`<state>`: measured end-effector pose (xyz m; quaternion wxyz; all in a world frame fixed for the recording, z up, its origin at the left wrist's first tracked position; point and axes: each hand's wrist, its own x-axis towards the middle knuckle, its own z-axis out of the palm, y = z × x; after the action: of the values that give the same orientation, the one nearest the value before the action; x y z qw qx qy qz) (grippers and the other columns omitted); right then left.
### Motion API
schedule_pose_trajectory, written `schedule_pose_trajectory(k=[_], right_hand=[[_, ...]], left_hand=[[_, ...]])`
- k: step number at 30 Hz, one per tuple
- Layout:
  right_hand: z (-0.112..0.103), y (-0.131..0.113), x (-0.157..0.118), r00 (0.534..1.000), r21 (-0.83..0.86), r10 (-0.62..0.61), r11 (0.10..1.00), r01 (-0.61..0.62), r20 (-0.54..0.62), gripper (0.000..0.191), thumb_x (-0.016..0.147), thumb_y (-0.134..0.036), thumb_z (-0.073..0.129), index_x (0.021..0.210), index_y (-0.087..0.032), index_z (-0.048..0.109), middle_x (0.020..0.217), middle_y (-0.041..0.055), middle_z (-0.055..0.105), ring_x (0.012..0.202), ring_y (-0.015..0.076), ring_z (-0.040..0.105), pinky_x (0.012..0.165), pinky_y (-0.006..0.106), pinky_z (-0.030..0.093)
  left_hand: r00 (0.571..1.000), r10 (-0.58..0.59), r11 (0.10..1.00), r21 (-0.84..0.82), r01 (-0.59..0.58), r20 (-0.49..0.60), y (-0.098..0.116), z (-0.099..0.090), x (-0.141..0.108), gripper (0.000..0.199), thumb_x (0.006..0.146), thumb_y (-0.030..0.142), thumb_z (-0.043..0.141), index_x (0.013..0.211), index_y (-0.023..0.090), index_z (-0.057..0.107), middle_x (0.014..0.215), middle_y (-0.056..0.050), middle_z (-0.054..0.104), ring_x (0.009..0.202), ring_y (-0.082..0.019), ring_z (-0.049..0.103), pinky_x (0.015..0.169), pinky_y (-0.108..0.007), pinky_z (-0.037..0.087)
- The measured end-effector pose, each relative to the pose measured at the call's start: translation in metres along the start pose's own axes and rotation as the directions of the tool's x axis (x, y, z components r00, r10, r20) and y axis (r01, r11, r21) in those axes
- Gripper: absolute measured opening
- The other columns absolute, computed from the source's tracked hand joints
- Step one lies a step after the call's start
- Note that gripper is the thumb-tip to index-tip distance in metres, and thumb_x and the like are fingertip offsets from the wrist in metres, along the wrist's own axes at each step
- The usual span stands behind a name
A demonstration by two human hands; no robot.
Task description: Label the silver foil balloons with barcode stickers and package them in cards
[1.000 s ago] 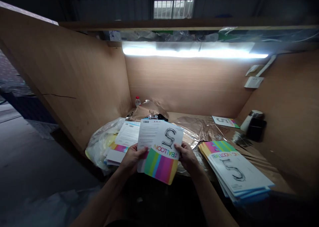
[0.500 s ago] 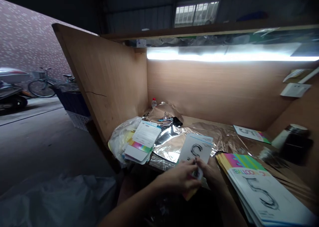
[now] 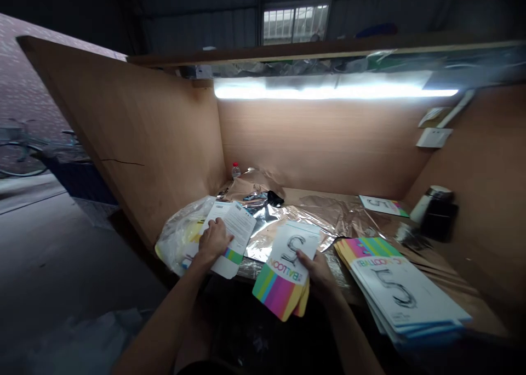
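Observation:
At the left of the bench, my left hand (image 3: pixel 214 242) is curled over a balloon packet (image 3: pixel 236 229) on a pile of several, text side up, its thumb pressed on the top. In front of me, my right hand (image 3: pixel 317 271) grips a fanned bunch of balloon packets (image 3: pixel 283 268) with a striped colour band and a printed figure 5, thumb on top. To the right of that hand lies a thick stack of the same packets (image 3: pixel 394 287), figure 5 facing up. Under the left pile is a clear plastic bag (image 3: pixel 170 246) with yellow in it.
Shiny foil film (image 3: pixel 296 213) covers the bench, with a small black object (image 3: pixel 274 198) on it. A red-capped bottle (image 3: pixel 235 170) stands in the back corner. Another packet (image 3: pixel 382 205) lies at the back right, near a flask (image 3: pixel 431 199). Wooden panels (image 3: pixel 164 134) enclose the bench.
My left hand has left the packets in my right hand and moved left onto the pile. The bunch in my right hand now shows its striped end. The view has turned right.

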<state>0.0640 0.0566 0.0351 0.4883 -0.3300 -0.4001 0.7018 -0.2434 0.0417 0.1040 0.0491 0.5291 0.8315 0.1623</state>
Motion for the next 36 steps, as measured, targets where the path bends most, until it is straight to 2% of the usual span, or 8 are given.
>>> schedule_pose_trajectory(k=[4, 9, 13, 16, 19, 25, 31, 36], right_hand=[[0.003, 0.006, 0.007, 0.998, -0.057, -0.026, 0.998, 0.022, -0.065, 0.052, 0.068, -0.051, 0.088, 0.100, -0.017, 0.066, 0.089, 0.0103, 0.078, 0.081, 0.0345, 0.076, 0.072, 0.046, 0.063], [0.002, 0.006, 0.010, 0.991, -0.050, -0.048, 0.998, 0.041, -0.128, 0.051, 0.076, -0.062, 0.078, 0.097, -0.017, 0.066, 0.083, 0.0083, 0.077, 0.073, 0.0289, 0.075, 0.061, 0.036, 0.061], [-0.009, 0.011, 0.006, 0.989, -0.107, -0.053, 0.993, 0.039, -0.135, 0.051, 0.078, -0.064, 0.076, 0.092, -0.016, 0.067, 0.075, 0.0085, 0.075, 0.063, 0.0261, 0.072, 0.053, 0.033, 0.057], [-0.016, 0.008, 0.000, 0.994, -0.107, -0.079, 0.992, 0.070, -0.082, 0.053, 0.068, -0.055, 0.086, 0.097, -0.015, 0.068, 0.083, 0.0098, 0.077, 0.073, 0.0296, 0.074, 0.061, 0.037, 0.060], [-0.011, -0.018, -0.005, 0.985, -0.108, -0.171, 0.979, 0.171, 0.006, 0.050, 0.075, -0.051, 0.083, 0.107, -0.016, 0.067, 0.096, 0.0104, 0.077, 0.084, 0.0297, 0.074, 0.073, 0.041, 0.061], [-0.004, -0.084, 0.005, 0.873, -0.393, -0.361, 0.788, 0.474, 0.329, 0.034, 0.088, -0.042, 0.072, 0.113, -0.018, 0.069, 0.107, 0.0077, 0.074, 0.098, 0.0276, 0.068, 0.084, 0.041, 0.058], [-0.022, -0.055, 0.015, 0.880, -0.659, -0.281, 0.585, 0.473, 0.382, 0.025, 0.087, -0.042, 0.069, 0.094, -0.018, 0.075, 0.093, 0.0061, 0.074, 0.089, 0.0265, 0.064, 0.083, 0.040, 0.054], [-0.042, -0.070, -0.004, 0.947, -0.603, -0.208, 0.731, 0.318, 0.246, 0.041, 0.080, -0.046, 0.078, 0.109, -0.018, 0.070, 0.089, 0.0052, 0.069, 0.079, 0.0200, 0.061, 0.066, 0.027, 0.048]], left_hand=[[0.960, 0.246, 0.964, -0.135, -0.228, 0.136, 0.042, -0.006, -0.017, 0.037, 0.090, 0.020, 0.045, 0.125, 0.009, 0.051, 0.112, -0.025, 0.067, 0.105, -0.038, 0.066, 0.088, -0.043, 0.047], [0.765, 0.552, 0.825, -0.353, -0.442, 0.332, 0.101, 0.013, -0.063, 0.048, 0.083, 0.039, 0.065, 0.126, 0.019, 0.060, 0.108, -0.018, 0.073, 0.099, -0.036, 0.069, 0.082, -0.038, 0.050], [0.634, 0.670, 0.723, -0.531, -0.441, 0.386, 0.109, 0.042, -0.080, 0.056, 0.058, 0.054, 0.086, 0.103, 0.022, 0.074, 0.115, -0.016, 0.072, 0.109, -0.040, 0.066, 0.092, -0.043, 0.051], [0.680, 0.679, 0.632, -0.692, -0.349, 0.277, 0.096, 0.053, -0.068, 0.043, 0.070, 0.051, 0.080, 0.100, 0.021, 0.074, 0.117, -0.014, 0.072, 0.118, -0.038, 0.062, 0.104, -0.046, 0.044], [0.767, 0.623, 0.548, -0.786, -0.288, 0.154, 0.087, 0.045, -0.046, 0.049, 0.085, 0.049, 0.067, 0.124, 0.019, 0.062, 0.110, -0.013, 0.073, 0.117, -0.033, 0.064, 0.105, -0.047, 0.044], [0.786, 0.603, 0.080, -0.970, -0.228, -0.135, 0.090, 0.042, -0.032, 0.045, 0.091, 0.039, 0.065, 0.128, 0.019, 0.049, 0.122, -0.012, 0.066, 0.109, -0.027, 0.064, 0.095, -0.041, 0.052], [0.793, 0.553, 0.210, -0.879, -0.429, -0.255, 0.089, 0.093, -0.049, 0.030, 0.095, 0.034, 0.060, 0.121, 0.018, 0.058, 0.110, -0.009, 0.068, 0.105, -0.024, 0.062, 0.090, -0.036, 0.052], [0.730, 0.477, 0.247, -0.722, -0.647, -0.490, 0.081, 0.067, -0.042, 0.017, 0.093, 0.031, 0.062, 0.106, 0.021, 0.060, 0.103, -0.007, 0.069, 0.094, -0.023, 0.063, 0.089, -0.039, 0.051]])
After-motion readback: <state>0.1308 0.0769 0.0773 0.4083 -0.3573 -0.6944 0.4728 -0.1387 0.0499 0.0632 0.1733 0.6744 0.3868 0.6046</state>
